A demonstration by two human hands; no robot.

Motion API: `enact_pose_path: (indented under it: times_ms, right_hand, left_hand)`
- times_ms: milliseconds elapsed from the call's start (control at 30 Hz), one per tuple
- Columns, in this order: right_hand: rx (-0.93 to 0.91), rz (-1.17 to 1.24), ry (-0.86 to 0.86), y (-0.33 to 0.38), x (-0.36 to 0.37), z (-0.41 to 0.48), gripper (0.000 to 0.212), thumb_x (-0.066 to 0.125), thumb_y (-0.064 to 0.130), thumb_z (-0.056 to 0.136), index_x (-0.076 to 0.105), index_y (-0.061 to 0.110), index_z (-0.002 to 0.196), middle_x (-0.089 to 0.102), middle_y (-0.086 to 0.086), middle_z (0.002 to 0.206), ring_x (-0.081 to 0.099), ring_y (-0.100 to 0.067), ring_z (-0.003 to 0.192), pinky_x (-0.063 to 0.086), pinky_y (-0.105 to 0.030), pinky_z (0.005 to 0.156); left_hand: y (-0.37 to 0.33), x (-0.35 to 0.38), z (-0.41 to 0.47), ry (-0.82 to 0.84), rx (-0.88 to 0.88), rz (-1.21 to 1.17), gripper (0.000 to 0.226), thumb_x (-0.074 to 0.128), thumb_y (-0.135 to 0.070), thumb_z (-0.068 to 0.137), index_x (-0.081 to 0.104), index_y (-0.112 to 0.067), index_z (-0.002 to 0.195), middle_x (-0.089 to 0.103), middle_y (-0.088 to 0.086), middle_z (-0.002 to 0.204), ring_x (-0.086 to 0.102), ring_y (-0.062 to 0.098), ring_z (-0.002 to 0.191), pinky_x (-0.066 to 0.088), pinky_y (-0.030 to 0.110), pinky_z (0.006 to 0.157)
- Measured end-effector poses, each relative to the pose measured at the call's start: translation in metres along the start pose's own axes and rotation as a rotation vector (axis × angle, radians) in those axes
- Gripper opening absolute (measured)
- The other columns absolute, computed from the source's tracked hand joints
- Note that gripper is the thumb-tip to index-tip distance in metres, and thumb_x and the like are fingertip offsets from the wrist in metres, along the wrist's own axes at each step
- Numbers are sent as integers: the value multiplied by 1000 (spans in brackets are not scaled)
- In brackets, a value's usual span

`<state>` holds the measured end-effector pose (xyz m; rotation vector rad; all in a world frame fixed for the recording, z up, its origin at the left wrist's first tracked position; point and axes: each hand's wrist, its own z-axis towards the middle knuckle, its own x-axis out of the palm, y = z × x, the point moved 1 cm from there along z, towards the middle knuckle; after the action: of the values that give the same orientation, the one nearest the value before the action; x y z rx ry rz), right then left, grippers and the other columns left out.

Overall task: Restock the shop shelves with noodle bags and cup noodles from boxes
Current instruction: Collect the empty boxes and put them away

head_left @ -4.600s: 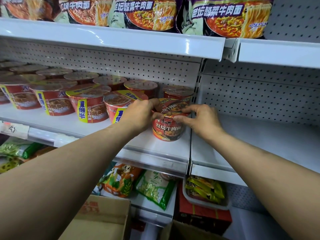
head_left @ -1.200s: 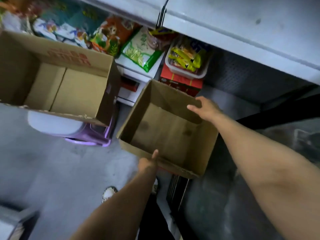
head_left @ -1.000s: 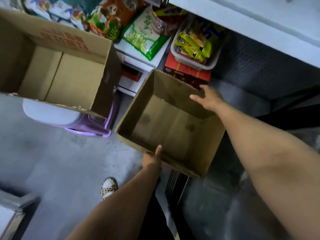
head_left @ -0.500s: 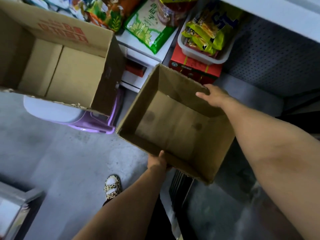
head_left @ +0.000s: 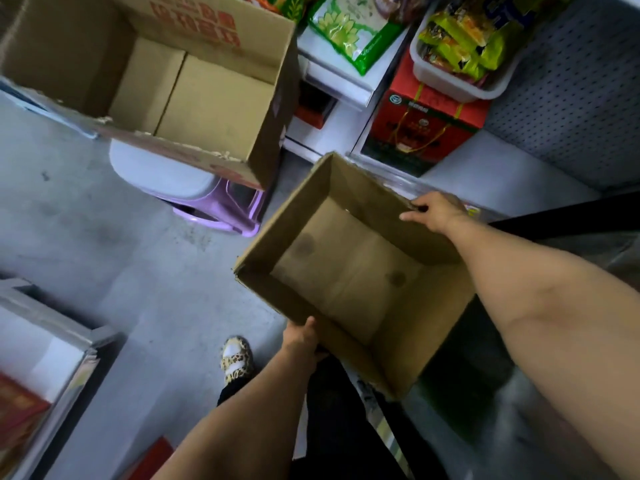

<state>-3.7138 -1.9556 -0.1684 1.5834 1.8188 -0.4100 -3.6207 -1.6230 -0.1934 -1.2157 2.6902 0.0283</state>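
The person is holding the small box (head_left: pixel 346 278) between both hands. It is tilted, with its open top facing up toward the camera. The left hand (head_left: pixel 301 336) is gripping the near wall, its thumb lying up against the cardboard and its fingers hidden underneath. The right hand (head_left: pixel 434 211) is curling over the rim of the far wall and pinching it. Nothing is lying inside this box, neither noodle bags nor cup noodles, only bare cardboard with a couple of dark stains.

Judging by that, the step in hand is clearing away an emptied carton (not drawing stock from it). The next move is probably calling for setting it aside somewhere out of the way and finding a full one.

Beyond the left hand, the large box (head_left: pixel 214 98) is sitting on a purple stool (head_left: pixel 221 206), and it too is showing only its bare bottom. Beyond the right hand, a white tray (head_left: pixel 450 91) is holding yellow-green packets (head_left: pixel 460 39). It is resting on a red carton (head_left: pixel 426 116), with a green bag (head_left: pixel 349 32) lying just beside it. I cannot tell whether those packets are noodles.
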Motion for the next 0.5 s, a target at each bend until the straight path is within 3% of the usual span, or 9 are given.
enact_pose_path:
  times_ms: [167,267,333,367,467,500]
  right_hand:
    - [18,35,20,27,43,-41,70,74,59,80,59,22,138,57,-7,142,54,-31,127,42,-39,106]
    - [21,36,11,50,75,-75,70,74,58,79,60,21,138,52,-6,148,46,-30,137,36,-36,110]
    - [37,67,21,67,97,-95,73,76,58,78,60,20,138,54,-5,146,47,-29,136,36,-34,110]
    - [24,60,40,83,117,-108,77,75,61,74,60,19,138,55,-5,144,47,-29,135,36,-34,109]
    - [35,59,76,116,155,-133,77,75,63,74,63,16,133,60,-7,139,53,-30,129,42,-35,105]
    - [22,65,70,131,169,-143,73,75,61,76,65,15,131,63,-8,135,56,-30,125,43,-34,102]
  left_hand:
    - [21,-64,6,-3,37,59,32,47,-27,104,45,-9,131,58,14,101,58,31,78,50,40,53]
    - [36,-117,10,13,24,124,20,54,-20,101,52,-2,108,62,17,109,61,31,78,59,46,63]
    - [43,-154,16,30,39,189,16,56,-17,99,55,-1,96,66,16,100,64,29,79,59,33,53]
    - [52,-185,17,40,52,183,18,55,-19,100,57,-1,101,67,16,100,66,30,81,58,31,51]
    - [57,-249,17,43,82,159,29,51,-25,102,57,3,108,67,19,105,68,35,91,61,46,74]
    - [58,-275,15,36,73,145,29,50,-25,103,58,3,102,68,19,99,68,35,86,61,46,71]
